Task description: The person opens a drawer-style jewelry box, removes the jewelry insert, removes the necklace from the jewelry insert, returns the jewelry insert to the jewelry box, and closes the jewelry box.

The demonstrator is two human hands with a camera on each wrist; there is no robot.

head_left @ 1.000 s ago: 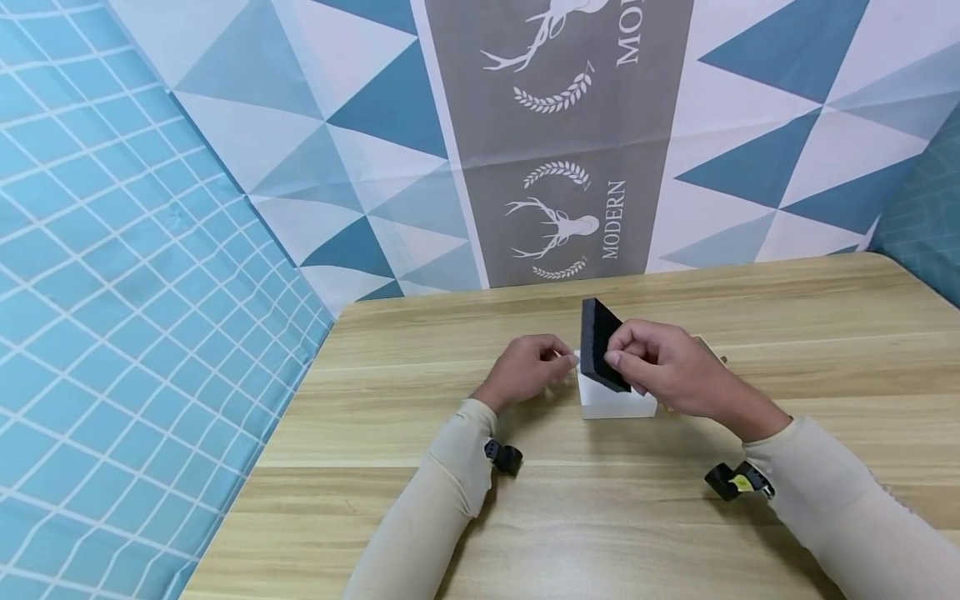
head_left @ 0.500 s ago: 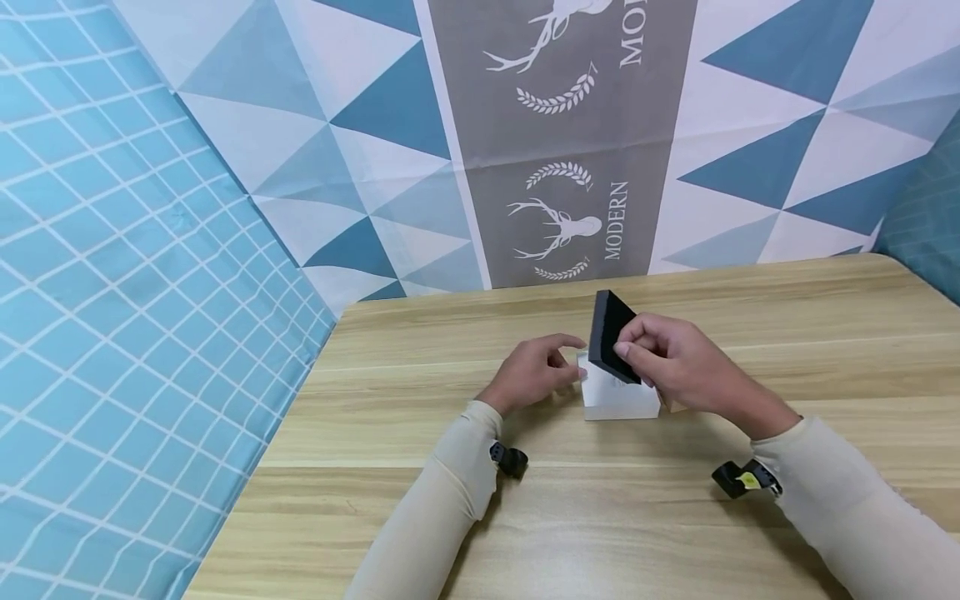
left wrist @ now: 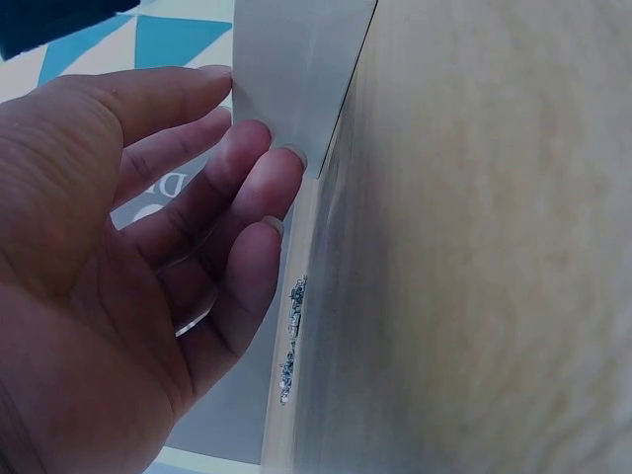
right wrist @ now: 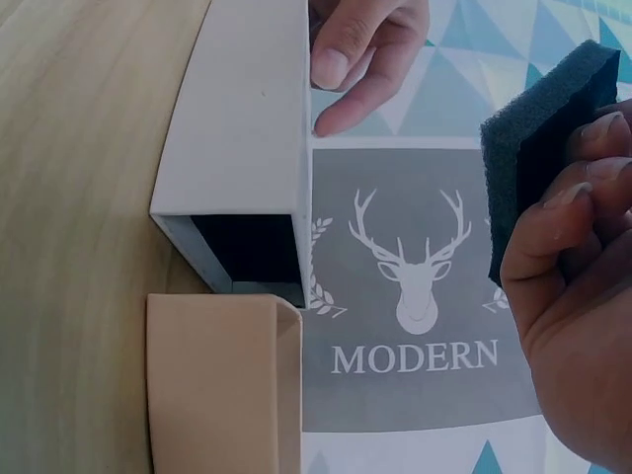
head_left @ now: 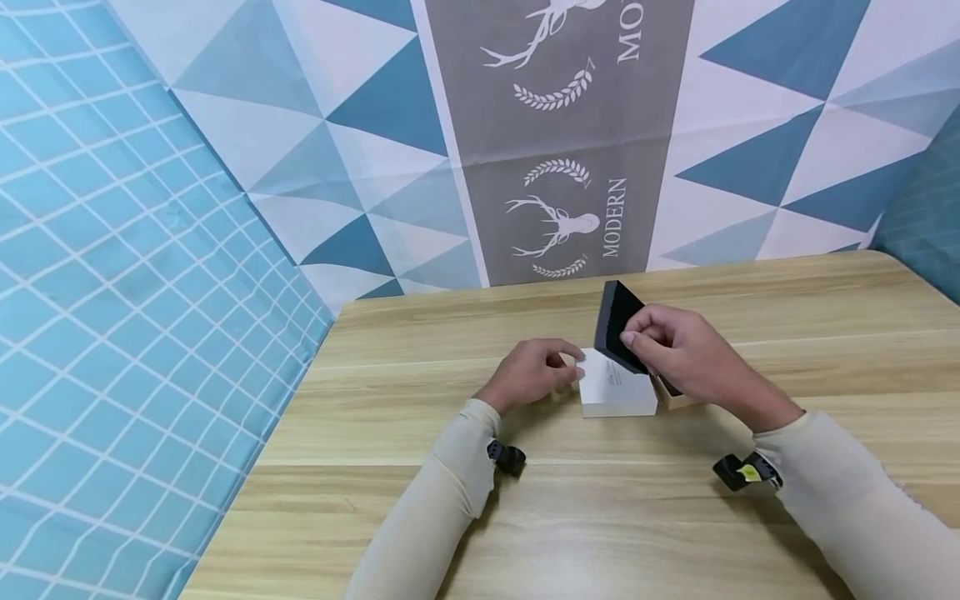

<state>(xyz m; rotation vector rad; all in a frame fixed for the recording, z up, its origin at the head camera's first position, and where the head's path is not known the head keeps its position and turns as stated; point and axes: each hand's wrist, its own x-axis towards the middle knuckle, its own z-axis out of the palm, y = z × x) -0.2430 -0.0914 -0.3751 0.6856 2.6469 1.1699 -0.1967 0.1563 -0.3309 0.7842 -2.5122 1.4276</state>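
Observation:
A white box sleeve (head_left: 617, 392) lies on the table, its end facing the right wrist camera hollow and dark inside. Beside its left edge is my left hand (head_left: 528, 372), with fingers loosely bent and fingertips at or just touching that side. My right hand (head_left: 684, 350) pinches a black foam pad (head_left: 619, 323), tilted above the sleeve's far right part. In the right wrist view the foam (right wrist: 533, 138) is apart from the sleeve. A tan box tray (right wrist: 212, 380) stands right by the sleeve's hollow end; in the head view my right hand partly hides it.
The wooden table (head_left: 420, 333) runs back to a wall cloth (head_left: 570, 142) with triangles and a deer print. At the left hangs a blue checked cloth (head_left: 150, 292). Each wrist wears a black camera mount (head_left: 507, 458).
My right hand has raised the foam pad up and to the right, uncovering more of the white sleeve and tan tray. My left thumb and forefinger have spread apart at the sleeve's left edge.

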